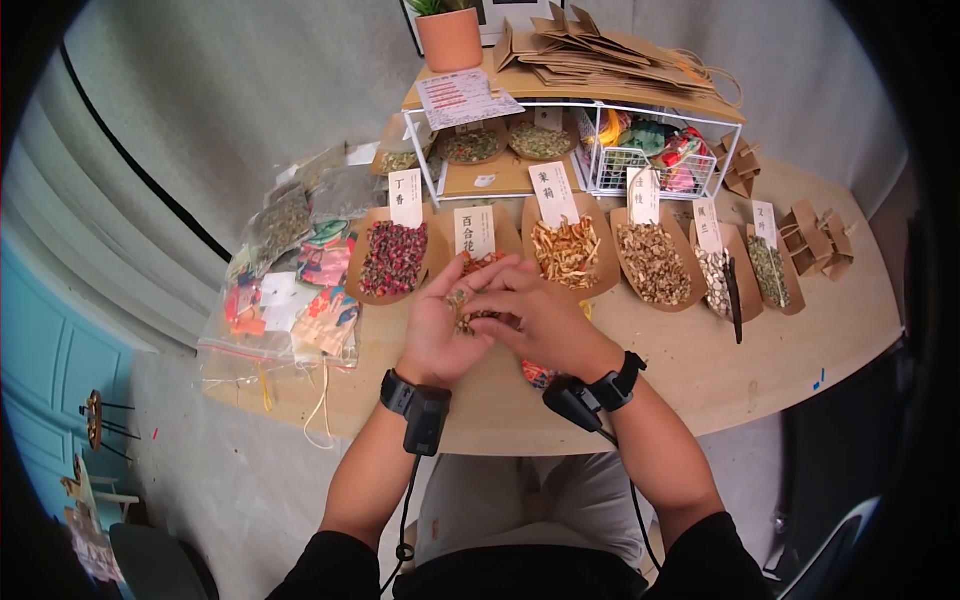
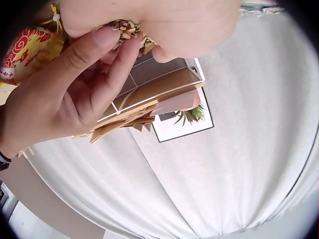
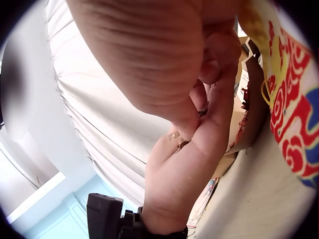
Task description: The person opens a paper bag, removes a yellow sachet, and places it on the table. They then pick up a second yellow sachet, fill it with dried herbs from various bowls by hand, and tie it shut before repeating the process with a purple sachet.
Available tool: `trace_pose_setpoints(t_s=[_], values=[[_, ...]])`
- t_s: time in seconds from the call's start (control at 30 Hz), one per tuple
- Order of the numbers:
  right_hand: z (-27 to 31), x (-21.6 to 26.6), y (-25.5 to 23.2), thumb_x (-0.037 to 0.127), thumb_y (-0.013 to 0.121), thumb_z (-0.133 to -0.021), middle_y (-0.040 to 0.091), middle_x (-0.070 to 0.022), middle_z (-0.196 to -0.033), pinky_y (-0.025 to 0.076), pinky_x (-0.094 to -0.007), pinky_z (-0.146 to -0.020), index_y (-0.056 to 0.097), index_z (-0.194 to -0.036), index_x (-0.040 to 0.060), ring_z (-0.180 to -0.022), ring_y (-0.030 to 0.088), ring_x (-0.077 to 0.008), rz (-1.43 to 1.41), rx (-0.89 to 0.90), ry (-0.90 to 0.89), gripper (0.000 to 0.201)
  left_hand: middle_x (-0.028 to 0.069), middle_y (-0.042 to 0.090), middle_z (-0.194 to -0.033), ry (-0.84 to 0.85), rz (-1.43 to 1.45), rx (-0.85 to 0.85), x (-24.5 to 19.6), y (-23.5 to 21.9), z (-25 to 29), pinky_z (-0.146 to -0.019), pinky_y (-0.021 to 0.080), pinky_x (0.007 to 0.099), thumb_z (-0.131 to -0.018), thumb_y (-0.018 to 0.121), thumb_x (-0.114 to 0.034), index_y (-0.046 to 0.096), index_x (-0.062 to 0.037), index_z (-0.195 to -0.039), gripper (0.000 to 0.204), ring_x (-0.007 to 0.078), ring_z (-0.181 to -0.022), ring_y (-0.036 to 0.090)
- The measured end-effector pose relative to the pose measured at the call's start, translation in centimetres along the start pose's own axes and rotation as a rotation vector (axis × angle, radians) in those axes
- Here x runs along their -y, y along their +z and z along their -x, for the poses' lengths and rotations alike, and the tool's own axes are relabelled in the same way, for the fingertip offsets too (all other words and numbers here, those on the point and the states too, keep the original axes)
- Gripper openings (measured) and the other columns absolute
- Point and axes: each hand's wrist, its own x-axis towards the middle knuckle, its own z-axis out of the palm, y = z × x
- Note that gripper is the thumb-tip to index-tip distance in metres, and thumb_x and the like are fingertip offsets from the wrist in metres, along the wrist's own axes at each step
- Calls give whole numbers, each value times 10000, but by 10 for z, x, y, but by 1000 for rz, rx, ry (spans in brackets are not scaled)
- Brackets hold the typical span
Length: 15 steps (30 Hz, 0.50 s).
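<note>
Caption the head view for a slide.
Right hand pinching dried plant pieces in the cupped left hand, near labelled brown trays on a table.

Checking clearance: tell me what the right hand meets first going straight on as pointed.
The dried botanicals cupped in the left hand; the right hand's fingertips seem to touch them. Beyond, probably the palm, though depth is unclear.
</note>
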Motion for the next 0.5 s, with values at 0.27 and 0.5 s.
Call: trace_pose_setpoints(t_s=[0.27, 0.5], values=[[-2, -10, 8, 88, 718, -822, 646, -77, -1019, 510, -337, -746, 701, -991, 76, -886, 632, -244, -121, -146, -26, 170, 202, 504, -1375, 27, 31, -44, -2, -5, -2, -1084, 384, 394, -1045, 320, -379, 429, 72, -1374, 568, 297, -1242, 506], [-3, -3, 3, 88, 714, -870, 620, -36, -750, 441, -229, -555, 700, -1029, 16, -610, 534, -68, -253, -176, 200, 175, 223, 456, -1417, 34, 79, 9, -1, -4, -1, -1147, 317, 440, -1037, 330, -358, 398, 87, -1386, 570, 318, -1314, 443]])
